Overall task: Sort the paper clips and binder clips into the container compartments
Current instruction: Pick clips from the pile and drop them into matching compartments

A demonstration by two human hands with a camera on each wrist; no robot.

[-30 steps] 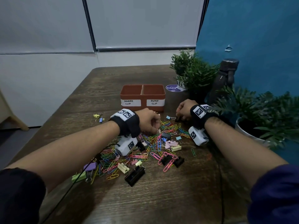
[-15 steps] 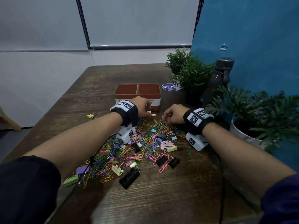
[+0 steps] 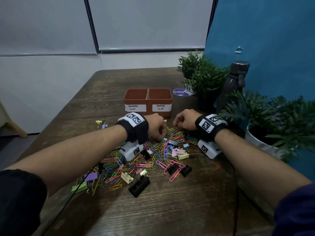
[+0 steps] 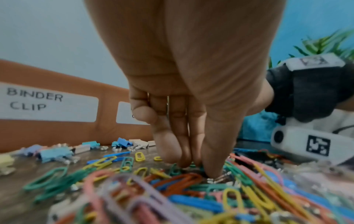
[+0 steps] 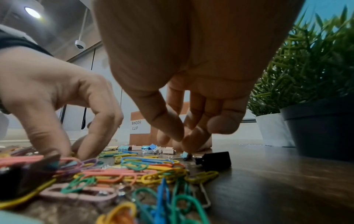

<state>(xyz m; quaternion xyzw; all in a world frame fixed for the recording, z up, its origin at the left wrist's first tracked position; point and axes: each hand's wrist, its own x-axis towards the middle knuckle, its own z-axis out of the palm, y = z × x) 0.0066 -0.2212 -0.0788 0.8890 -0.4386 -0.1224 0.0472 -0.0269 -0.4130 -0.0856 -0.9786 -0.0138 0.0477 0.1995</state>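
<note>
My right fingertips (image 5: 188, 145): They come together in a pinch, pointing down. They touch a small blue binder clip (image 5: 185, 155) on the table. I cannot tell if I have a firm hold of it.

My right hand (image 3: 185, 119): It is curled over the far right edge of the pile. It is the hand nearer to the blue clip.

Blue clip's direction: It lies straight under my right fingertips. Its wire handles seem to stick out toward the black binder clip (image 5: 215, 160) just beside it, but I cannot see this clearly.

My left fingertips (image 4: 211, 169): They are bunched and pointing down into the paper clips (image 4: 178, 178). They touch the pile near some shiny wire ends. I cannot tell if they have pinched anything.

My left hand (image 3: 156, 126): It is curled over the far middle of the pile.

The pile (image 3: 136, 160): Lots of colourful paper clips and binder clips lie mixed on the table (image 3: 170, 210), between my two arms.

The container (image 3: 148, 102): It stands just past both hands. The left part says BINDER CLIP and the right part says PAPER CLIP.

Next move, I think: I lift the blue clip and carry it forward and left, to the binder clip part.
</note>
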